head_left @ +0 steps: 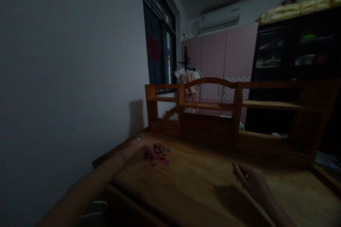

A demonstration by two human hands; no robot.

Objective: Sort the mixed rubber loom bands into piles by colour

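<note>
Dim light covers a wooden bench (pixel 191 170) that spreads across the lower half of the frame, with a plain pale wall (pixel 71 60) filling the left side. Along the back of the bench stands a wooden shelf unit (pixel 207 127) with open compartments. Behind it, near the upper middle, are a pink wardrobe (pixel 213 53), clothes (pixel 188 78) on a stand and a white air conditioner (pixel 220 17) high up; a dark window (pixel 160 42) is left of them. A dark glass-fronted cabinet (pixel 293 49) fills the upper right, with a yellow bundle (pixel 298 10) on top.

Small multicoloured pieces (pixel 161 154) lie in a loose pile on the bench, a little left of and below the middle of the frame. The left hand (pixel 149 146) reaches in from the lower left, its fingers down at the pile; whether they grip any piece cannot be told. The right hand (pixel 249 177) is at the lower right, well apart from the pile, fingers bent; whether their tips meet the thumb or pinch something is too dark to tell.
</note>
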